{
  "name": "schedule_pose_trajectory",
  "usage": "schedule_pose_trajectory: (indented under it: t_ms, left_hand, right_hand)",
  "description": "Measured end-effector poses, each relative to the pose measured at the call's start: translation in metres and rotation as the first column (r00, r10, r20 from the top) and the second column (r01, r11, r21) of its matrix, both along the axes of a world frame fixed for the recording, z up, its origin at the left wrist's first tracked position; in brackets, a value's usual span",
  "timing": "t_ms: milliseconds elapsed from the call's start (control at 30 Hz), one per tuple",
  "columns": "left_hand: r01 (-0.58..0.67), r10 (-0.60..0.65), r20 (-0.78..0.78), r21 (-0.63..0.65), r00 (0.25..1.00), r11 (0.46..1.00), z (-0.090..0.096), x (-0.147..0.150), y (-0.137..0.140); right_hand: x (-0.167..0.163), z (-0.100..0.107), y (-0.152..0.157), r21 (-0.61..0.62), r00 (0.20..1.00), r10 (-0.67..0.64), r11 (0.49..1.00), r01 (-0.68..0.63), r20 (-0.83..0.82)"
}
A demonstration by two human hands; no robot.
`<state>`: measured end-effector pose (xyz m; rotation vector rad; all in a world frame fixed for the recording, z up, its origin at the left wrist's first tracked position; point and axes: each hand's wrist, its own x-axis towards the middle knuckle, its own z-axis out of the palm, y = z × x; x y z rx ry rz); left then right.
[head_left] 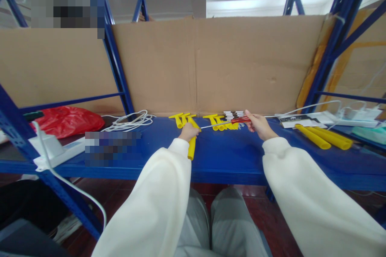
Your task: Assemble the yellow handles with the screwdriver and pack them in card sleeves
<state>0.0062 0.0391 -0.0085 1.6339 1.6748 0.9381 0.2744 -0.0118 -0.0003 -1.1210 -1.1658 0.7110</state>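
My left hand is closed around a yellow plastic tube-like handle, whose lower end points toward me. In my right hand is a screwdriver with a red handle, its shaft running left. The tip meets the yellow piece at my left hand; the exact contact is too small to make out. Behind my left hand lie yellow T-shaped pieces. More yellow T-shaped pieces rest between my hands, beside a stack of black-and-white rods and small shiny bits.
Two yellow tubes lie at the right by a power strip. To the left are a coiled white cable, a red plastic bag and another power strip. A cardboard panel closes the back of the blue table.
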Motion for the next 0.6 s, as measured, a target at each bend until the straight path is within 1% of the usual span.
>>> schedule_pose_trajectory:
  t_ms: [267, 433, 600]
  left_hand:
    - [0.001, -0.001, -0.016, -0.001, 1.0, 1.0, 0.002, 0.0, -0.003]
    - [0.027, -0.027, -0.049, -0.002, 0.998, 1.0, 0.005, 0.001, -0.009]
    - [0.138, -0.137, -0.032, 0.022, 0.99, 0.99, 0.005, 0.001, -0.014]
  right_hand:
    - [0.005, -0.004, 0.005, 0.008, 0.994, 0.095, 0.995, -0.094, -0.06]
    - [0.007, -0.005, 0.007, 0.012, 0.997, 0.059, 0.998, -0.059, -0.043]
    - [0.01, -0.007, 0.008, 0.031, 0.999, -0.004, 1.0, 0.005, -0.036]
